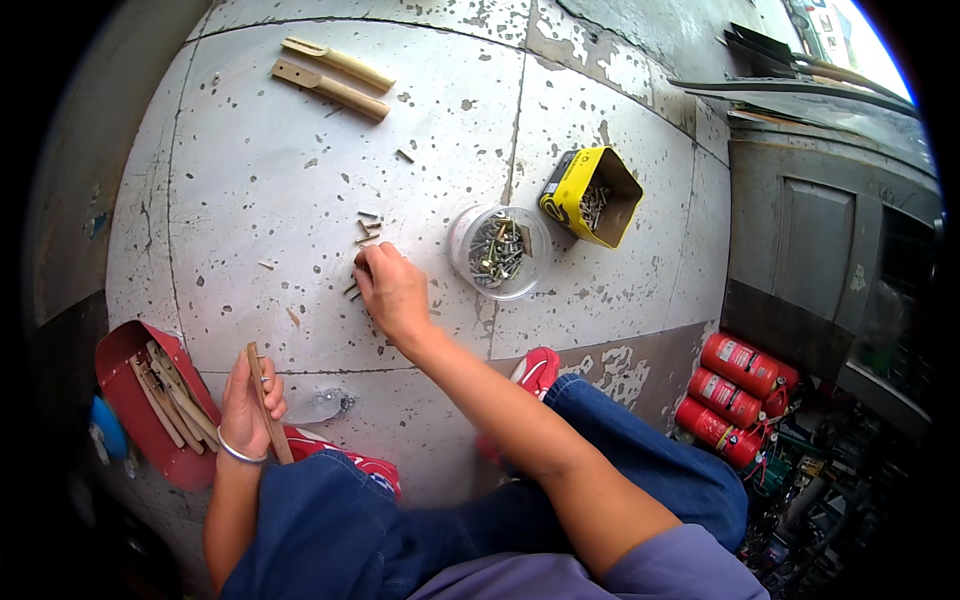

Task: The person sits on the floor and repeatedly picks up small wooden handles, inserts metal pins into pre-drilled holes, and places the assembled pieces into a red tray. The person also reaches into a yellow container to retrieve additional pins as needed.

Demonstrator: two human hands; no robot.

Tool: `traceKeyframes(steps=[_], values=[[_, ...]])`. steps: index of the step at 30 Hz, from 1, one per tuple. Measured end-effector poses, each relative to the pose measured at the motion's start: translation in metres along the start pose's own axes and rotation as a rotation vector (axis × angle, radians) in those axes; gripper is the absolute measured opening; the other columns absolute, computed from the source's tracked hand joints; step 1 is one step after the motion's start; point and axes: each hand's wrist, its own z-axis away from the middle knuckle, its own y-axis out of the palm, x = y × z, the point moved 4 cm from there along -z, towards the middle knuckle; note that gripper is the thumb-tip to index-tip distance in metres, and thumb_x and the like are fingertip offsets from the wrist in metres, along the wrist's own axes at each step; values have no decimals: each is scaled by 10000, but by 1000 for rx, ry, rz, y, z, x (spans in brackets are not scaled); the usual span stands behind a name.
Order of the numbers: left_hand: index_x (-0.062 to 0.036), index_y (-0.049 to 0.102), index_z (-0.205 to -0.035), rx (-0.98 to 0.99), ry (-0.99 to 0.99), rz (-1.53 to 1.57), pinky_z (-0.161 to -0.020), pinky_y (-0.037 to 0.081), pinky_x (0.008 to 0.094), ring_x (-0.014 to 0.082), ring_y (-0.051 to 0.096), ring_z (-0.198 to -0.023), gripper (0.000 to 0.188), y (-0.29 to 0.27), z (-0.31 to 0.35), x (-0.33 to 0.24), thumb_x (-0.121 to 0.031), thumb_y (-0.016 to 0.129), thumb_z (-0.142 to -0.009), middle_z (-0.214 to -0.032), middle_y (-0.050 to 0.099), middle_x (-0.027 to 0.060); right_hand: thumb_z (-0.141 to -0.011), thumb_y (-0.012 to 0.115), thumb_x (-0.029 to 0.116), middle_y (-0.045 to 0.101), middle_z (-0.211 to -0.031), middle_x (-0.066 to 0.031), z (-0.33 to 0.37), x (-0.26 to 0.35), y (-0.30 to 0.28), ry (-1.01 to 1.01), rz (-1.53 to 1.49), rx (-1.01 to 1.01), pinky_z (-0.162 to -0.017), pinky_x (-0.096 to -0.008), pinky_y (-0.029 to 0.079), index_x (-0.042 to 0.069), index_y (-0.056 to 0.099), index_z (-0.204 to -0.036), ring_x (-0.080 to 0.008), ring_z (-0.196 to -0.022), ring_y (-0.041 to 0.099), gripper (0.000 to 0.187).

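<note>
The tiled surface [260,190] is showing white with grey speckling. The wooden strip [277,430] is showing brown. The bin [140,432] is presenting dark red; the tin [577,190], yellow and black; the extinguishers [724,398], red.

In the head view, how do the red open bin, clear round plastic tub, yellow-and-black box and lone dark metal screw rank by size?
1. Red open bin: largest.
2. Clear tub and yellow box: too alike to rank.
3. Lone dark metal screw: smallest.

Left hand [240,410] holds a wooden strip [274,432] beside a red bin [158,450] at the floor [250,180]'s left edge. Right hand [396,292] down at loose fasteners [366,229], mid-floor. Two wooden pieces [335,92] lie toward the far left corner.
</note>
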Motion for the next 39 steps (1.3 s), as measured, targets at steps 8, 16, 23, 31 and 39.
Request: traceKeyframes(steps=[8, 16, 23, 31, 39], values=[[-119, 464, -944, -47, -29, -89, -441, 291, 204, 61, 368, -530, 317, 2, 7, 2, -435, 444, -961, -727, 405, -30, -763, 653, 80, 573, -791, -106, -8, 17, -21, -89, -140, -51, -637, -395, 484, 55, 589, -848, -305, -687, 593, 109], [-126, 458, -968, -94, -1, -132, -452, 299, 203, 61, 379, -553, 284, -6, 17, -6, -407, 424, -976, -737, 406, -22, -750, 582, 65, 636, -741, -140, -68, 3, -169, -308, 209, 904, -660, -376, 506, 15, 646, -837, -291, -724, 638, 119], [-125, 448, -1006, -113, -81, -234, -443, 384, 232, 90, 426, -536, 266, 26, 36, -23, -388, 422, -979, -735, 410, 6, -766, 555, 65, 618, -847, -133, -37, -76, -138, -368, 693, 824, -632, -403, 531, 43, 616, -855, -304, -751, 649, 111], [-114, 457, -982, -153, 2, -274, -489, 362, 218, 79, 399, -546, 299, 41, 32, -24, -406, 398, -985, -736, 386, -4, -747, 569, 59, 605, -885, -149, -39, -74, -137, -379, 685, 791, -644, -413, 534, 19, 615, -835, -319, -748, 642, 107], [-118, 458, -964, -134, 94, -201, -517, 336, 202, 64, 364, -566, 306, 57, 23, -28, -414, 386, -989, -735, 358, -20, -631, 663, 27, 602, -927, -165, -31, -81, -117, -346, 637, 630, -614, -364, 534, 23, 662, -758, -276, -732, 654, 127]])
